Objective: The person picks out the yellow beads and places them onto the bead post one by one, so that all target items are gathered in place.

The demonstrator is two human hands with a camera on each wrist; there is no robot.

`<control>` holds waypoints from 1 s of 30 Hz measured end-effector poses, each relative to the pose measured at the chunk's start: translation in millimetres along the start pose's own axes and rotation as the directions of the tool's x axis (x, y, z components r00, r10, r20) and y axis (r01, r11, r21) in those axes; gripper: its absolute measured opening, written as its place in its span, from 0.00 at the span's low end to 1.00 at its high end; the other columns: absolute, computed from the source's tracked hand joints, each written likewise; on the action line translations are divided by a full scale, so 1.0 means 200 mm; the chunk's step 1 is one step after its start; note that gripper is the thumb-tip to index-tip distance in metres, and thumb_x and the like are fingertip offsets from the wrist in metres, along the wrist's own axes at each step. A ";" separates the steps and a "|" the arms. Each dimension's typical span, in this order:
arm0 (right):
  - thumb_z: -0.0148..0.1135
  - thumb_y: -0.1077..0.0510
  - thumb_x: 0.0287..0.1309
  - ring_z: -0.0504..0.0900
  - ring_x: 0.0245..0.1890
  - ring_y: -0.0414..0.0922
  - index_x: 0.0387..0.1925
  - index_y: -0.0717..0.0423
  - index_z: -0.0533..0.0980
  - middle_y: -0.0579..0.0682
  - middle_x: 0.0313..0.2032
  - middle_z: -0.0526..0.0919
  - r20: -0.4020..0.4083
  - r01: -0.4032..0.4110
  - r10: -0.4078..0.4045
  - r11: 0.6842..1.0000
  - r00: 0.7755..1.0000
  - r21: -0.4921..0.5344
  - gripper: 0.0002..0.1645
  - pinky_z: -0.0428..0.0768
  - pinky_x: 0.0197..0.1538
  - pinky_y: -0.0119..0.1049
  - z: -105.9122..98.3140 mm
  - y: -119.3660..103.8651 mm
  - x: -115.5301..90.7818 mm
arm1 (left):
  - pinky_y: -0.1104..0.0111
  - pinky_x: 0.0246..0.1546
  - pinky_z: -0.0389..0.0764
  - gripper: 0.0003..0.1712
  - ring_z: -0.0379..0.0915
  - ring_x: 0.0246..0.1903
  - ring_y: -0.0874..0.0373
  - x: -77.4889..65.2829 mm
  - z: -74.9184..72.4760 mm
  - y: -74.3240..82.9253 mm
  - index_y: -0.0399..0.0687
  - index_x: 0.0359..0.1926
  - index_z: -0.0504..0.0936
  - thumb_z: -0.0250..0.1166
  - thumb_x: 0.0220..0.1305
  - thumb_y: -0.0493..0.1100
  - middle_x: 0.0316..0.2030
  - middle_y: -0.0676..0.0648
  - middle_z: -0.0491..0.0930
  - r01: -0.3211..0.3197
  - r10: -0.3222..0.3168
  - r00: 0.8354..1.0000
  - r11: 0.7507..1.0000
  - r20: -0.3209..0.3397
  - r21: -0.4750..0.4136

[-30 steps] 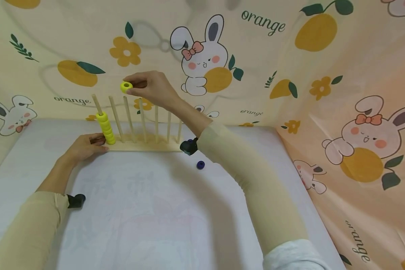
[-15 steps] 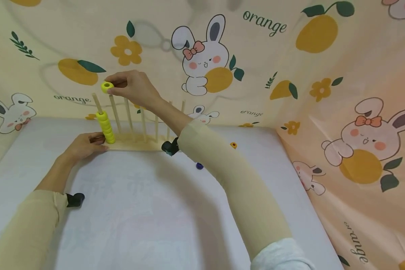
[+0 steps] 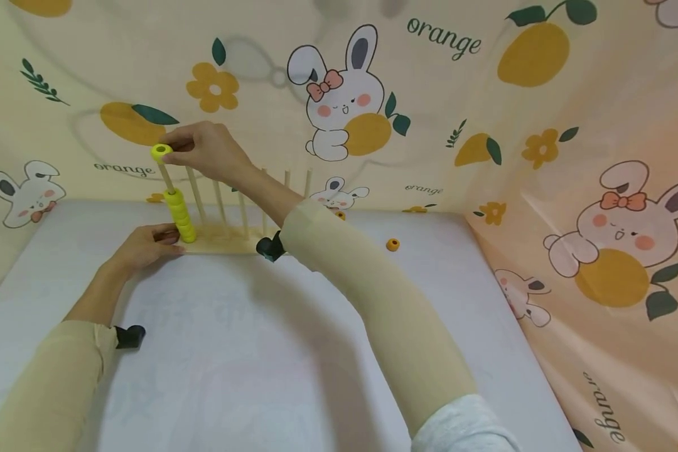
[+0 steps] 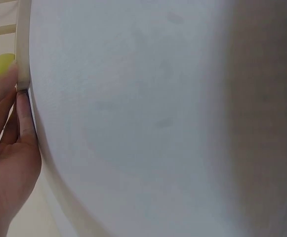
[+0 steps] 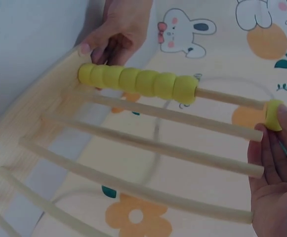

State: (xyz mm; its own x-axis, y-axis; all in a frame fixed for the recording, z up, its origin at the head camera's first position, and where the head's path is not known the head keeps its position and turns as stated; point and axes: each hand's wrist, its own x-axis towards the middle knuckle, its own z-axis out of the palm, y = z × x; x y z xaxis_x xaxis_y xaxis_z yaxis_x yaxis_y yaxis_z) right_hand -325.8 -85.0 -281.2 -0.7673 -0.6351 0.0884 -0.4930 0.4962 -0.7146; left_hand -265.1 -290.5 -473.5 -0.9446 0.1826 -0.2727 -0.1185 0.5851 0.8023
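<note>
My right hand pinches a yellow bead between thumb and fingers at the top of the leftmost peg. In the right wrist view the peg's tip meets the bead; how far it enters the hole is hidden. Lower on this peg sits a stack of several yellow beads, down to the wooden base of the peg rack. My left hand grips the base's left end, thumb on top, beside the stack; its other fingers are partly hidden. The other pegs are bare where visible.
An orange bead lies on the white table right of the rack, and another orange bead shows behind my right sleeve. A cloth printed with rabbits and oranges hangs behind and along the right.
My right hand has carried the yellow bead leftward across the peg tops and lowered it slightly onto the leftmost peg's tip. The dark blue bead is now hidden behind my sleeve. My left hand stays put.
</note>
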 end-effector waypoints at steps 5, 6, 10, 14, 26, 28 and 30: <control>0.70 0.50 0.59 0.82 0.43 0.29 0.55 0.47 0.82 0.37 0.44 0.86 -0.002 -0.023 0.023 0.999 1.000 -0.036 0.22 0.76 0.43 0.17 0.02 -0.02 0.01 | 0.43 0.70 0.57 0.47 0.59 0.69 0.35 0.00 0.00 0.00 0.32 0.74 0.55 0.69 0.64 0.46 0.68 0.29 0.63 -0.008 0.008 1.000 1.000 0.004 -0.002; 0.69 0.50 0.60 0.82 0.43 0.29 0.55 0.47 0.82 0.37 0.44 0.86 -0.001 -0.026 0.026 0.999 1.000 -0.041 0.21 0.76 0.43 0.17 0.02 -0.03 0.01 | 0.44 0.70 0.57 0.47 0.59 0.68 0.35 0.00 0.00 0.00 0.31 0.74 0.55 0.69 0.64 0.46 0.68 0.29 0.63 -0.011 0.011 1.000 1.000 0.005 -0.005; 0.69 0.50 0.60 0.81 0.44 0.30 0.55 0.46 0.82 0.36 0.45 0.86 0.002 -0.045 0.045 0.997 0.999 -0.058 0.21 0.76 0.43 0.17 0.04 -0.03 0.01 | 0.44 0.70 0.57 0.47 0.59 0.68 0.35 0.00 0.00 0.00 0.31 0.74 0.54 0.69 0.64 0.46 0.68 0.30 0.63 -0.021 0.021 1.000 1.000 0.011 -0.008; 0.70 0.50 0.60 0.81 0.46 0.30 0.57 0.44 0.82 0.35 0.47 0.86 0.005 -0.062 0.062 0.995 0.998 -0.076 0.22 0.75 0.44 0.17 0.04 -0.02 0.02 | 0.43 0.70 0.57 0.48 0.59 0.69 0.35 0.00 0.00 0.00 0.30 0.74 0.55 0.70 0.64 0.47 0.68 0.29 0.63 -0.027 0.027 1.000 1.000 0.010 -0.003; 0.68 0.48 0.61 0.81 0.46 0.28 0.58 0.47 0.81 0.35 0.49 0.85 -0.018 -0.044 0.044 0.999 0.999 -0.029 0.24 0.75 0.45 0.15 -0.01 -0.02 -0.02 | 0.44 0.70 0.57 0.48 0.59 0.68 0.36 0.01 0.00 -0.02 0.31 0.74 0.55 0.71 0.63 0.46 0.68 0.30 0.63 -0.029 0.029 1.000 1.000 0.001 0.000; 0.68 0.48 0.62 0.80 0.46 0.28 0.59 0.47 0.80 0.35 0.49 0.85 -0.027 -0.036 0.035 0.999 0.999 -0.021 0.24 0.74 0.46 0.14 -0.03 -0.01 -0.04 | 0.44 0.69 0.58 0.48 0.59 0.68 0.35 0.00 0.00 -0.02 0.30 0.74 0.55 0.70 0.63 0.46 0.67 0.29 0.64 -0.035 0.035 0.999 0.999 -0.003 0.004; 0.67 0.47 0.62 0.80 0.46 0.28 0.59 0.46 0.80 0.35 0.50 0.85 -0.027 -0.028 0.028 0.999 0.999 -0.016 0.24 0.74 0.47 0.14 -0.05 0.00 -0.06 | 0.44 0.69 0.60 0.47 0.61 0.67 0.35 0.00 0.00 -0.02 0.30 0.73 0.56 0.70 0.63 0.47 0.67 0.30 0.65 -0.043 0.043 0.999 0.999 -0.018 0.017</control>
State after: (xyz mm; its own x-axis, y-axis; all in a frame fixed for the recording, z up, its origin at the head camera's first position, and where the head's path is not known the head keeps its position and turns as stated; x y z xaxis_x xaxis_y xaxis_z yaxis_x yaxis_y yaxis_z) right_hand -320.5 -71.4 -275.9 -0.7913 -0.6051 0.0873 -0.4780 0.5233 -0.7054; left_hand -263.7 -293.7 -477.1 -0.9543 0.1930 -0.2283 -0.0730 0.5901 0.8040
